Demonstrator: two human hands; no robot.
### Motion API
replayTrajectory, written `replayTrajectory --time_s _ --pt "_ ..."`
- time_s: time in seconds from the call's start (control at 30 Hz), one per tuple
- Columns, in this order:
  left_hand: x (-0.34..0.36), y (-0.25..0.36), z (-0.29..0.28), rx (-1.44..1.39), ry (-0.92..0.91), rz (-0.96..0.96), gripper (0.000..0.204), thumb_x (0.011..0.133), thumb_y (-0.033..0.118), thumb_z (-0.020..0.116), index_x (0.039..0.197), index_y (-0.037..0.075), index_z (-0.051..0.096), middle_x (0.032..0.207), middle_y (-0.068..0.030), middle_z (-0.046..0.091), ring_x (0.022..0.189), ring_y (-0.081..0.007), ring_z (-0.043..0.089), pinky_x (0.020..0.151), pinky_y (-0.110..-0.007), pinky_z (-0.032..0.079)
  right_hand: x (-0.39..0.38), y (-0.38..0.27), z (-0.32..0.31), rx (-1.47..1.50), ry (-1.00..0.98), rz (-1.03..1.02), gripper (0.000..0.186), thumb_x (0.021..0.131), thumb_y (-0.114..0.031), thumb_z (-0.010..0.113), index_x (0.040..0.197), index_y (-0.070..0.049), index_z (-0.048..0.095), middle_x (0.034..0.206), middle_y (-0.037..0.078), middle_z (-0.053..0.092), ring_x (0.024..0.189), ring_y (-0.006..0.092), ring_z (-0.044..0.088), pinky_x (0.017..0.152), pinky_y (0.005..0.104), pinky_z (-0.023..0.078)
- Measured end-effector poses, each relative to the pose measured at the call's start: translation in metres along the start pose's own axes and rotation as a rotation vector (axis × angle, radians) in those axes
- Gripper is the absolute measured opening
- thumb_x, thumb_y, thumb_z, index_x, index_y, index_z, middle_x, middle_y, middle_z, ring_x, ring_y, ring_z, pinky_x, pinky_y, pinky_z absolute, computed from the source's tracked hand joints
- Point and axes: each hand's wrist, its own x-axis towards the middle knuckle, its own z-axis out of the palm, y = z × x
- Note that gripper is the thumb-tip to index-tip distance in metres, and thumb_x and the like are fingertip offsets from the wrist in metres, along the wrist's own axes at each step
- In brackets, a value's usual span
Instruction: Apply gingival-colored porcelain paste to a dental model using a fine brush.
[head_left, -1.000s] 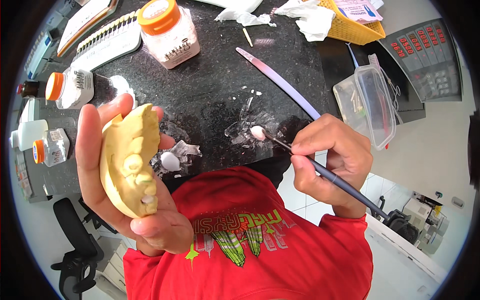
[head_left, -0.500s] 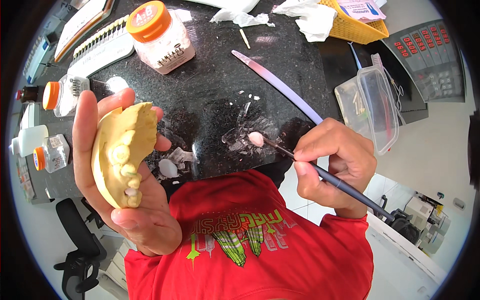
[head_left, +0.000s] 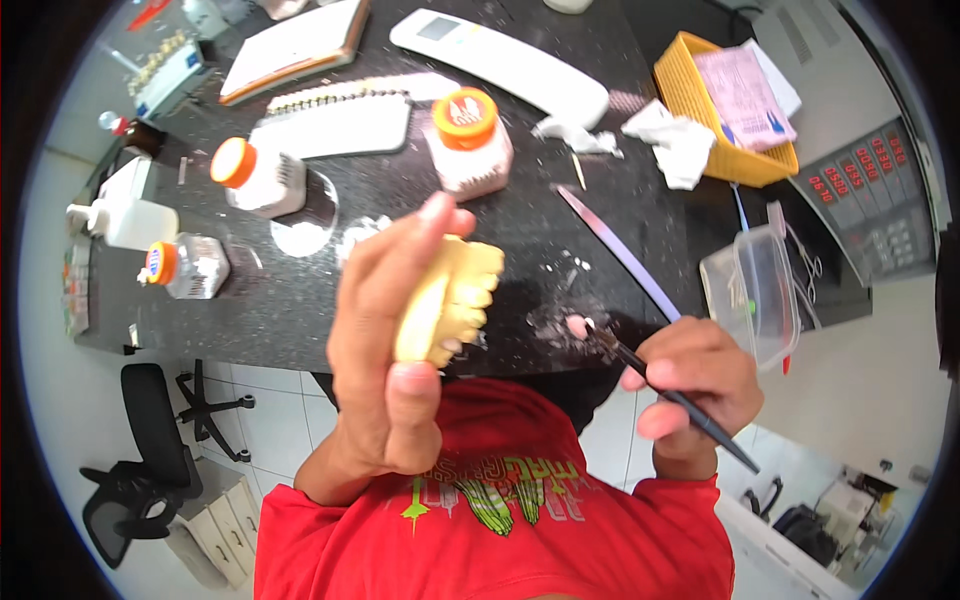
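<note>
Upright in my left hand [head_left: 385, 320] is a yellow dental plaster model [head_left: 463, 290], its teeth facing right. My thumb and fingers close round the model's back. A slim brush [head_left: 690, 408] with a dark handle sits in my right hand [head_left: 705, 378], pinched between thumb and fingers. The brush's tip is beside a small pinkish mound of paste [head_left: 578, 326] on the black countertop [head_left: 400, 185]; whether they touch I cannot tell. White smears surround the mound. Just beyond my right hand lies a long purple stick [head_left: 625, 255].
Orange-lidded jars, one near the middle [head_left: 470, 150] and two at left [head_left: 262, 180], stand on the counter. Behind lie a white device [head_left: 500, 65] and crumpled tissue [head_left: 675, 145]. A yellow basket [head_left: 690, 110] and clear plastic box [head_left: 765, 300] are at right, before a control panel [head_left: 865, 190].
The view has shifted, showing more of the counter's far left. My left hand has turned the model and brought it rightward, closer to the brush. The brush remains by the paste.
</note>
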Motion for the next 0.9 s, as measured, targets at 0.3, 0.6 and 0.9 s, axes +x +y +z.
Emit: replayTrajectory --time_s 0.3,0.6,0.9 --pt "0.001 0.007 -0.003 0.015 -0.013 0.018 0.058 0.098 0.035 0.039 0.135 -0.008 0.045 0.121 -0.0274 0.051 0.107 -0.0314 0.054 0.090 -0.039 0.045 0.013 0.000 0.027 -0.069 -0.044 -0.183 0.031 0.069 -0.002 0.080 0.098 -0.007 0.068 0.078 0.006 0.065 0.065 0.0180 0.065 0.056 0.0279 0.054" --pt "0.004 -0.003 -0.002 0.040 0.007 0.111 0.057 0.097 0.035 0.040 0.135 -0.007 0.047 0.119 -0.0266 0.052 0.103 -0.0305 0.056 0.088 -0.039 0.046 0.013 0.005 0.020 -0.041 -0.148 -0.199 0.034 0.065 0.001 0.082 0.094 -0.007 0.066 0.079 0.006 0.065 0.065 0.0176 0.065 0.054 0.0266 0.052" --pt "0.003 -0.005 -0.002 0.055 0.006 0.155 0.057 0.097 0.035 0.041 0.135 -0.007 0.048 0.118 -0.0267 0.052 0.100 -0.0283 0.057 0.085 -0.037 0.047 0.015 0.005 0.021 -0.061 -0.173 -0.172 0.034 0.065 0.001 0.081 0.095 -0.008 0.066 0.080 0.007 0.066 0.066 0.0178 0.066 0.058 0.0266 0.055"
